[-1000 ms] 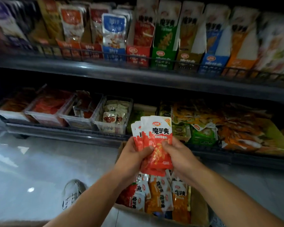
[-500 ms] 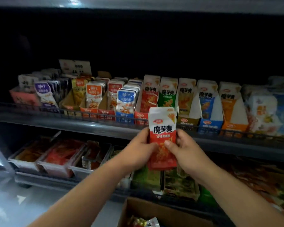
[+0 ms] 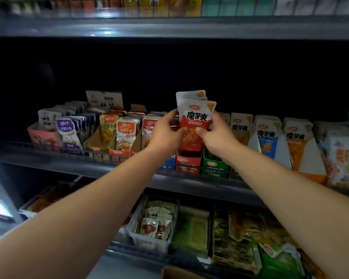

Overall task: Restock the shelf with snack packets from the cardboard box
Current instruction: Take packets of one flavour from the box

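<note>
Over the red display box (image 3: 187,161), my L hand (image 3: 165,133) & R hand (image 3: 216,135) pinch the snack packets (image 3: 195,119) upright, prob. to slot straight in.

You count two hands: one left hand (image 3: 165,135) and one right hand (image 3: 217,135). Of the red packets (image 3: 195,125) at least two show; the full number is hidden. Three tiers: upper shelf (image 3: 169,27), middle shelf (image 3: 189,184), lower shelf (image 3: 139,252). One cardboard box (image 3: 179,273).
</note>
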